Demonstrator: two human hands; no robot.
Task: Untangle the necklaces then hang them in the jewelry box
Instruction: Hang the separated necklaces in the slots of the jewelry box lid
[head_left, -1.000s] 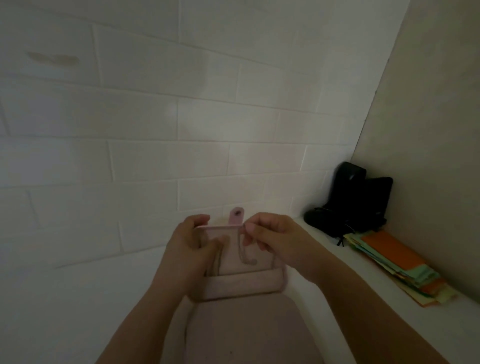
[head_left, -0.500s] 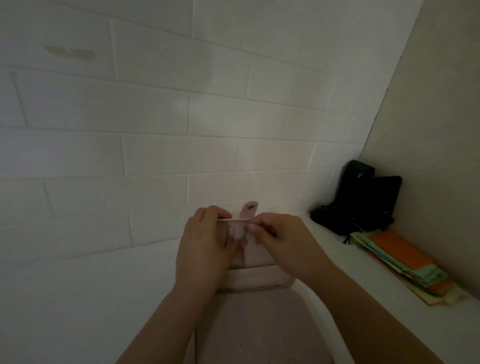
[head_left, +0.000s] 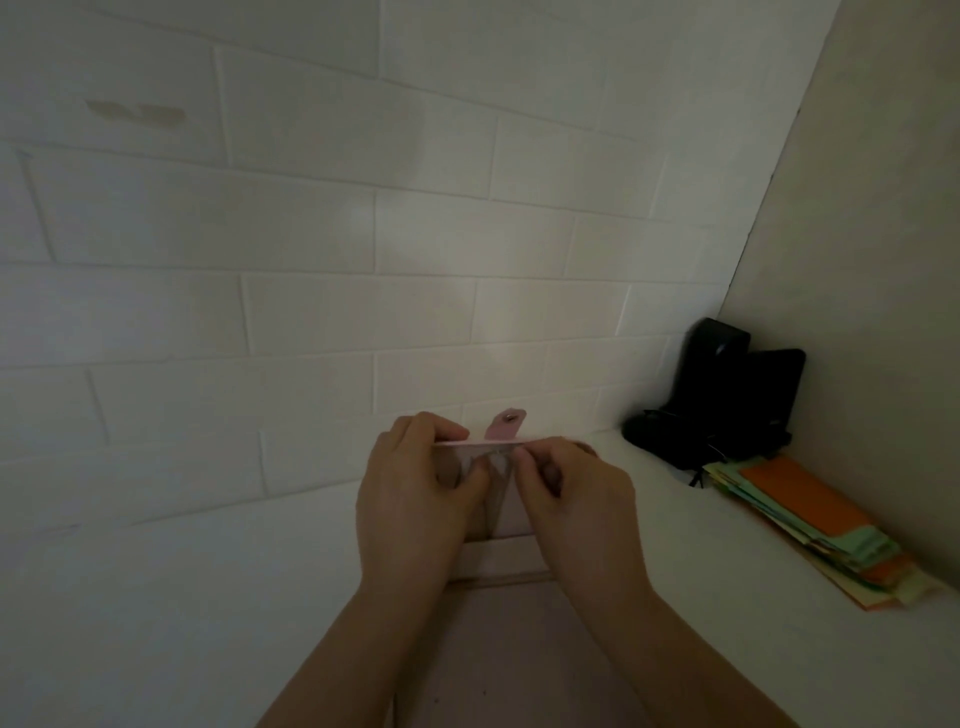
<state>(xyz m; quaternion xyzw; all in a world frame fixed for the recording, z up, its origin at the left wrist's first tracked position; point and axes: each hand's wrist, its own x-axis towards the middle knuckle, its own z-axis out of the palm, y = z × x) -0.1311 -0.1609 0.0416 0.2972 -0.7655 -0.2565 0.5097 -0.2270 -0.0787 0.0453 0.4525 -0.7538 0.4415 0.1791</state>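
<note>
A pink jewelry box (head_left: 498, 564) stands open on the white counter, its lid upright against the tiled wall with a snap tab (head_left: 505, 425) sticking up above it. My left hand (head_left: 415, 499) grips the lid's top left edge, fingers over the rim and thumb inside. My right hand (head_left: 566, 493) is pinched at the lid's upper middle, fingertips pressed together just under the rim. A thin pale strand seems to run between my two thumbs; it is too dim to make out clearly. The hands hide most of the lid's inside.
A black pouch and upright black case (head_left: 722, 395) sit in the right corner. A stack of orange, green and yellow papers (head_left: 810, 525) lies along the right wall. White counter (head_left: 156, 597) spreads to the left. The tiled wall is close behind the box.
Both hands have moved up to the lid's top rim and closer together. My left hand now covers more of the lid's inside.
</note>
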